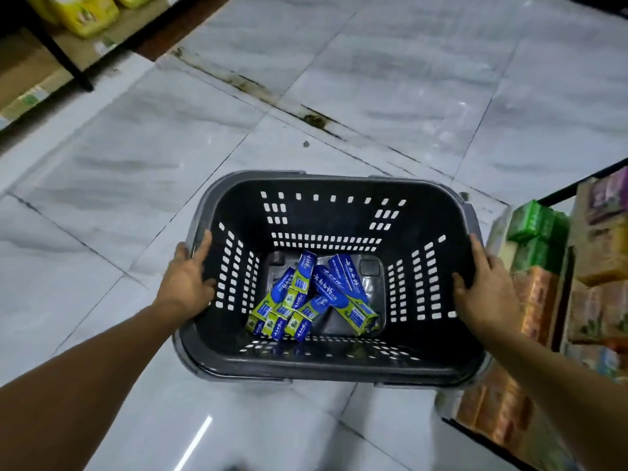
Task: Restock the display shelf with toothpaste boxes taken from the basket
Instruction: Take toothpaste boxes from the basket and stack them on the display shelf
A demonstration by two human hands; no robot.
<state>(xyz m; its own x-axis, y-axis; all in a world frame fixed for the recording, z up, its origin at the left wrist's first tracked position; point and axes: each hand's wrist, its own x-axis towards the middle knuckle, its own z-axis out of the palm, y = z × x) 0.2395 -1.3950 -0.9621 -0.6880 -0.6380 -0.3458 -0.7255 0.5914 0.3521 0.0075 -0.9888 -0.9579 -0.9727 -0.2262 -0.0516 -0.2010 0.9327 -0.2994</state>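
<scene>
Left grip (190, 283) and right grip (486, 288) clasp the basket (323, 367).

Left hand (188, 283) and right hand (486, 294) each grip a side rim of the dark grey perforated plastic basket (339, 363), held above the pale marble-tile floor (170, 137). Between the hands, blue-and-green cardboard toothpaste boxes (312, 297) lie jumbled on its bottom. Shelf of packaged goods (543, 300) just right of the right hand.

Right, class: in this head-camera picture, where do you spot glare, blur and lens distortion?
Head view: a glare streak lies on the glossy floor tiles near the bottom; head view: the shelf packs at right look smeared, while the toothpaste boxes in the basket read sharper; head view: the wide lens stretches the left forearm.
</scene>
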